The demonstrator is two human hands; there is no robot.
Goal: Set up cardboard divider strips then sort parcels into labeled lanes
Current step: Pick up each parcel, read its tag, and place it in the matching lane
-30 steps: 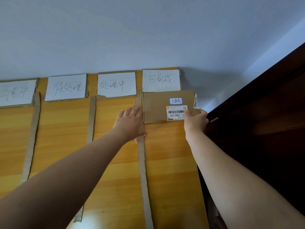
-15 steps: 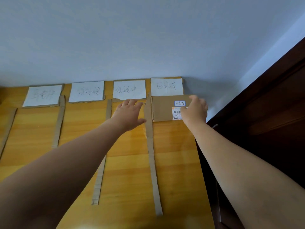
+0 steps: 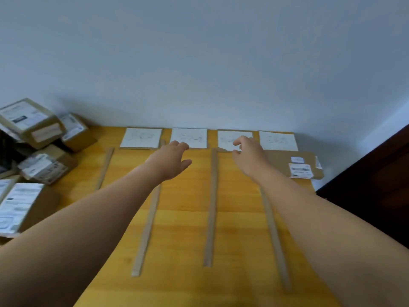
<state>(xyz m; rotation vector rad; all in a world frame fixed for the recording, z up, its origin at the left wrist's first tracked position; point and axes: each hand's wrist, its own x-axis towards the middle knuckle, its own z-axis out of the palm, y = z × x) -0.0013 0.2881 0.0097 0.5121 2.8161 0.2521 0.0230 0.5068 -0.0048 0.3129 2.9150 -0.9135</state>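
The left hand [image 3: 170, 160] is stretched forward over the table [image 3: 183, 218], fingers relaxed and a little spread, and it holds nothing. The right hand [image 3: 247, 156] is at 3 o'clock from it, fingers loosely bent with the thumb apart, and it is also without any thing in it. It hangs in front of the 3rd label [image 3: 225, 138]. Whether either hand touches the table, I cannot tell.

The parcel [image 3: 278, 162] lies flat at 3 o'clock from the right hand, in the rightmost lane, just below the 4th label [image 3: 278, 140], at the right edge of the table. Its white stickers face up.

The 4 labels are white sheets in a row at 12 o'clock of the table, along the wall [image 3: 199, 63]; the writing is too blurred to read. 4 strips [image 3: 211, 207] run from 12 toward 6 o'clock and divide the lanes. The arms cover parts of 2 of them.

A pile of boxes [image 3: 44, 167] stands at 9 o'clock of the table, and a dark cabinet [image 3: 376, 173] is at 3 o'clock
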